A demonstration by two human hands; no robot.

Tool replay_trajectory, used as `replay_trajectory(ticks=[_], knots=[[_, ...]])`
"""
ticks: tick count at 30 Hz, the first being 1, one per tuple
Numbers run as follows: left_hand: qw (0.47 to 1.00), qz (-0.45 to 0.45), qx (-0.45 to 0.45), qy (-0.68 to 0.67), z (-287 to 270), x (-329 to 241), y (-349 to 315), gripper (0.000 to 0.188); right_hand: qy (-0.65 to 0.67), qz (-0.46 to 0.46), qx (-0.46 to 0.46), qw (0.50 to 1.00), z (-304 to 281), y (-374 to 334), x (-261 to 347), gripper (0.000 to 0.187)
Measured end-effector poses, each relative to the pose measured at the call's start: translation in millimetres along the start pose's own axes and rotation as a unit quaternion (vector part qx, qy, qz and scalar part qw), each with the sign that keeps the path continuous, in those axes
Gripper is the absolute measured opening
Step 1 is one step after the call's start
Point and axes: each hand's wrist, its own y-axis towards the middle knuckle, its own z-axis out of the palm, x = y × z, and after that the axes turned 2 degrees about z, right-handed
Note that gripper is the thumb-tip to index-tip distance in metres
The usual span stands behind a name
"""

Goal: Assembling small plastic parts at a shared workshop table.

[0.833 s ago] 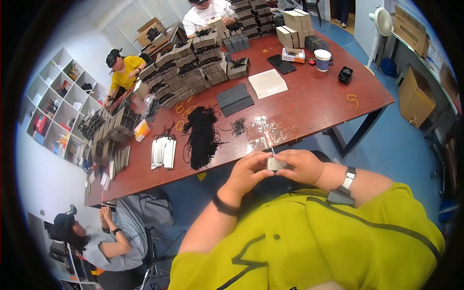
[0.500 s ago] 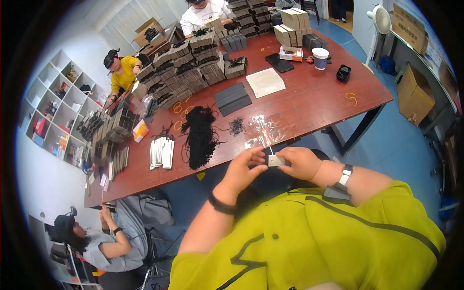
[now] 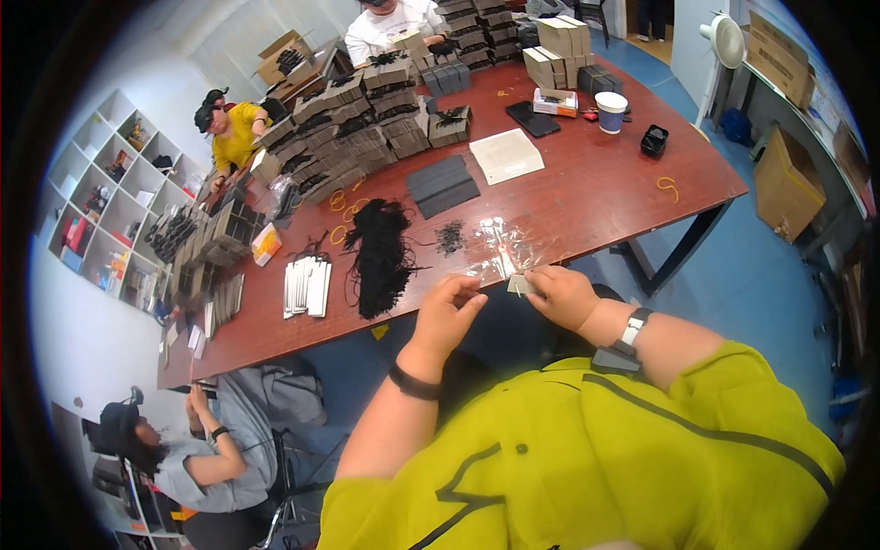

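My right hand (image 3: 559, 295) pinches a small pale grey card (image 3: 519, 284) just off the table's near edge. A thin light pin or stick crosses the card's face; whether it passes through is unclear. To the left, my left hand (image 3: 447, 316) is raised with thumb and fingertips together, apart from the card; anything between them is too small to make out. Beyond both hands, clear film (image 3: 495, 240) with a red-and-white strip lies on the red-brown table (image 3: 587, 206). Small black pieces (image 3: 449, 236) are heaped beside it, next to a bundle of black cords (image 3: 380, 261).
White tags (image 3: 307, 287) lie left of the cords. Farther back are a dark grey board (image 3: 443, 187), a cream sheet (image 3: 506, 156), a phone (image 3: 532, 119), a paper cup (image 3: 610, 112) and tall stacks of grey cards (image 3: 353, 124). Several co-workers sit around the table.
My left hand has moved away from the card, up and leftward, its fingers drawn together. My right hand keeps the card, now tilted and slightly higher.
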Motion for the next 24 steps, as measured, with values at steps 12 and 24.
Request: replay_trajectory(ticks=[12, 24], knots=[[0.924, -0.034, -0.045, 0.379, -73, 48, 38, 0.008, 0.037, 0.168, 0.109, 0.979, -2, -10, 9, 0.062], [0.939, 0.041, 0.018, 0.342, -84, 49, 74, 0.008, 0.047, 0.119, -0.045, 0.991, -11, 6, -2, 0.038]])
